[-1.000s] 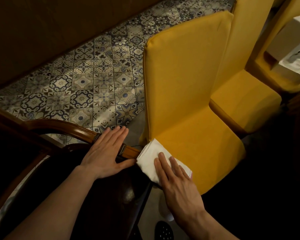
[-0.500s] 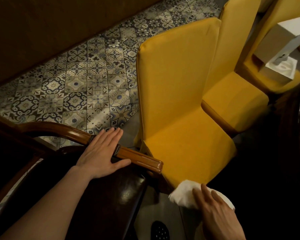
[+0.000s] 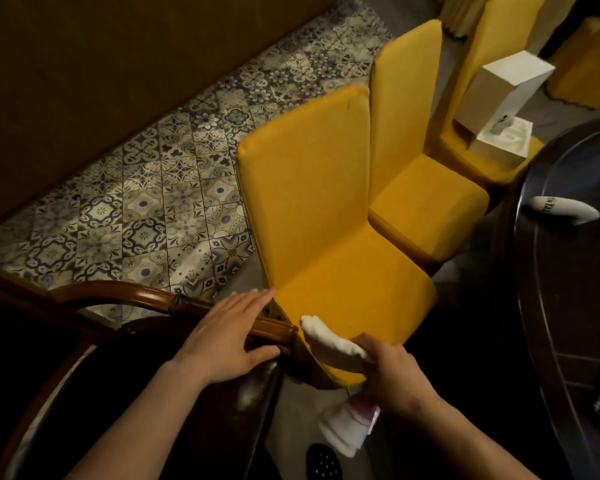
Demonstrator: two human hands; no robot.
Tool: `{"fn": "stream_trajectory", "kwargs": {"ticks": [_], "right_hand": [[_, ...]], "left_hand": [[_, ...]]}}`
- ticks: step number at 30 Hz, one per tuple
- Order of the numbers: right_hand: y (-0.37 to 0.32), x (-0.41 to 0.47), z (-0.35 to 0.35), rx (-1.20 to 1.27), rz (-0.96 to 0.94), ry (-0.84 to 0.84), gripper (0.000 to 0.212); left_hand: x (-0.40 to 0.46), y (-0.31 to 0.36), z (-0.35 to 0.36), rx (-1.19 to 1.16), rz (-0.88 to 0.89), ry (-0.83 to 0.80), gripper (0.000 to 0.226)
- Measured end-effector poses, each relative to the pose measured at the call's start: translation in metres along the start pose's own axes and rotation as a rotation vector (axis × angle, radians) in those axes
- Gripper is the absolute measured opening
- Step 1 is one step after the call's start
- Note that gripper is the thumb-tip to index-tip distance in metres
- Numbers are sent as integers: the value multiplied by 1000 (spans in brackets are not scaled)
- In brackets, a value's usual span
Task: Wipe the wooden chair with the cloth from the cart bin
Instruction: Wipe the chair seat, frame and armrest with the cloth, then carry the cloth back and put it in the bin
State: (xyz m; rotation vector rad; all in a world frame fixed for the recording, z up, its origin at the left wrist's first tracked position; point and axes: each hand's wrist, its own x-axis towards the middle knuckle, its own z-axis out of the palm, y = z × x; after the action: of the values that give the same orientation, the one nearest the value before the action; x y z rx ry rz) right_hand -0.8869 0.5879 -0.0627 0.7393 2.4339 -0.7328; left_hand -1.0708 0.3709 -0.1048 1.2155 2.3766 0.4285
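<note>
The wooden chair [image 3: 118, 296] fills the lower left: a curved brown armrest rail over a dark glossy seat. My left hand [image 3: 222, 337] lies flat, fingers spread, on the rail near its right end. My right hand [image 3: 392, 379] is closed around a white cloth [image 3: 329, 344]. One end of the cloth pokes up beside the end of the rail, and the other end hangs below my fist. The rail's tip shows between the two hands.
Three yellow covered chairs [image 3: 326, 216] stand in a row to the right of the wooden chair. White boxes [image 3: 499, 98] rest on the far one. A dark round table [image 3: 551, 306] curves in at the right. Patterned floor tiles [image 3: 136, 202] lie behind.
My right hand dropped with the cloth below the rail's end, then rose again and now grips it bunched beside the rail tip. My left hand slid right along the rail.
</note>
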Motion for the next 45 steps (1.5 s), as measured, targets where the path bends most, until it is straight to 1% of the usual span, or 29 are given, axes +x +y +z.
{"fn": "stream_trajectory", "kwargs": {"ticks": [2,4,5,6,8,9,10,11,14,15,16,17,19,22,25,29,32,37,39,45], "right_hand": [[-8,-4,-17,40,-70,-13,39],[-17,-9,-33,61,-139,-38,30],[-22,-13,-42,76,-167,-44,30],[-26,-16,-51,91,-188,-46,29],[-34,-24,-71,128,-227,-25,25],[-37,-27,-81,153,-240,-8,23],[-38,-32,-91,181,-251,13,23],[-38,-36,-102,210,-261,34,25],[-36,-49,-125,252,-270,65,41],[-34,-52,-130,242,-267,70,42],[-31,-55,-134,224,-262,83,38],[-29,-57,-139,205,-262,106,30],[-25,-58,-153,148,-272,174,6],[-21,-59,-189,75,-304,228,17],[-28,-60,-228,13,-395,287,29],[-48,-65,-263,-64,-461,432,21],[-60,-71,-279,-81,-528,501,21],[-73,-74,-289,-109,-576,561,22],[-77,-73,-290,-117,-591,572,21],[-93,-64,-278,-188,-649,518,14]], "left_hand": [[0,30,-15,-8,97,18,101],[3,57,-30,-9,185,48,96],[5,69,-38,-15,216,69,87],[7,81,-47,-31,233,93,72],[8,101,-68,-22,242,130,36],[8,109,-79,2,231,130,23],[8,116,-90,21,214,133,18],[7,122,-102,34,196,142,17],[4,137,-134,43,166,174,22],[3,142,-145,47,163,183,22],[2,147,-156,55,161,194,21],[1,150,-166,63,152,212,21],[-1,151,-184,60,101,251,23],[-7,146,-208,94,-22,273,18],[-16,144,-224,103,-106,300,13],[-26,151,-240,107,-202,321,11],[-33,158,-250,113,-257,338,18],[-45,165,-268,117,-319,380,23],[-51,166,-272,117,-336,395,21],[-79,163,-263,123,-396,422,16]]}}
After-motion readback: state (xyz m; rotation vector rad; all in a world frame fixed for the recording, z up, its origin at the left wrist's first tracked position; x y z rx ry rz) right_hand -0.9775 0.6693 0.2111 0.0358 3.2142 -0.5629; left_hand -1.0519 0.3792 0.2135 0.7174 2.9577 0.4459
